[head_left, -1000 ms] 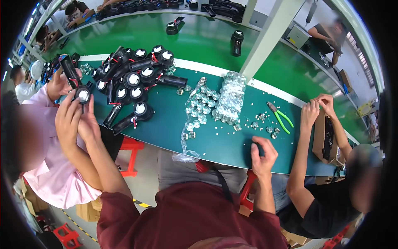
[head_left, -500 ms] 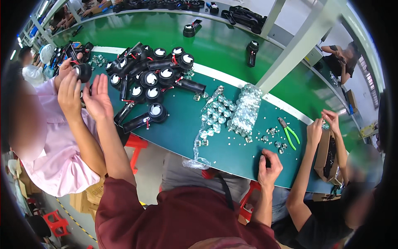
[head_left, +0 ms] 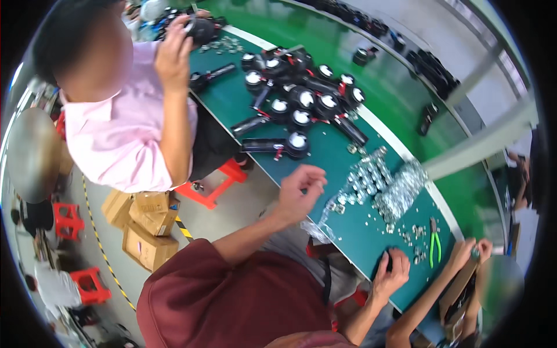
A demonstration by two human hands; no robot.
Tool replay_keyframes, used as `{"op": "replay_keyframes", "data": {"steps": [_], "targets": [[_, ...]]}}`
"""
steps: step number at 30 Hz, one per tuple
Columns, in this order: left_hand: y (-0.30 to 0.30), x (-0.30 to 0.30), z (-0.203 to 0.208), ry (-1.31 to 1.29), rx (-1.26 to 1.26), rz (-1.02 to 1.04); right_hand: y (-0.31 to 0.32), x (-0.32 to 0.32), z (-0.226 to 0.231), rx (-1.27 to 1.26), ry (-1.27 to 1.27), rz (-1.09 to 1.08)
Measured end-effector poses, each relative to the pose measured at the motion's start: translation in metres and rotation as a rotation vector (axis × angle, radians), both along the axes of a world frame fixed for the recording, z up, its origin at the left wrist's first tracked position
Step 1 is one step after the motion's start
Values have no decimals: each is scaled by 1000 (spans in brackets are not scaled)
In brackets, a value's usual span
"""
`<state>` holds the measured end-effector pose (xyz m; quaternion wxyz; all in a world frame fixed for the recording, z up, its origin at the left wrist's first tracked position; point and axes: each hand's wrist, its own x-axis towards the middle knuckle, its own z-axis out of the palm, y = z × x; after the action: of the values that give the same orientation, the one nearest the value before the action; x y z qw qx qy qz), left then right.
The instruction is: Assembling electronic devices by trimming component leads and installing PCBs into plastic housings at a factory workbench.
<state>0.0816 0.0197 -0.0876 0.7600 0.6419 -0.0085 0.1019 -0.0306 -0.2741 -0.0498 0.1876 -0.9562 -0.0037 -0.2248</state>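
My left hand (head_left: 301,190) hovers by the table's near edge, fingers loosely curled and a gap showing between thumb and fingers; I see nothing in it. Beyond it lies a pile of black round-headed units (head_left: 304,98) with tube handles, white discs and red wires. The nearest such unit (head_left: 297,145) rests on its side. My right hand (head_left: 393,274) is at the near edge, its fingers curled round a small black part (head_left: 384,262), mostly hidden. Between the hands sit small shiny round parts (head_left: 362,180) on clear plastic and a clear-wrapped bundle (head_left: 401,188). Green-handled cutters (head_left: 435,246) lie farther right.
At left a person in a pink shirt (head_left: 125,127) raises a black unit (head_left: 200,30). Another person's hands (head_left: 471,252) work at right above a cardboard box (head_left: 458,296). A pale post (head_left: 481,142) rises behind the bundle. Cartons (head_left: 148,232) and a red stool (head_left: 217,185) stand on the floor.
My left hand has drawn back from beside the pink-shirted person to the table's near edge, its fingers now curled. My right hand keeps its grip. The view has turned left.
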Motion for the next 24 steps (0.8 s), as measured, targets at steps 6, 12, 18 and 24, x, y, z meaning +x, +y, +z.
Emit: {"op": "replay_keyframes", "data": {"steps": [6,12,18,24], "targets": [[1,-1,5,-23,187,38,5,-1,1,-10,-15,20],[1,-2,6,-80,271,33,3,-1,-1,-21,-6,30],[2,-1,5,-123,272,46,1,-1,-3,-32,-31,50],[3,-3,5,-141,288,49,1,-2,-4,-32,-38,56]]}}
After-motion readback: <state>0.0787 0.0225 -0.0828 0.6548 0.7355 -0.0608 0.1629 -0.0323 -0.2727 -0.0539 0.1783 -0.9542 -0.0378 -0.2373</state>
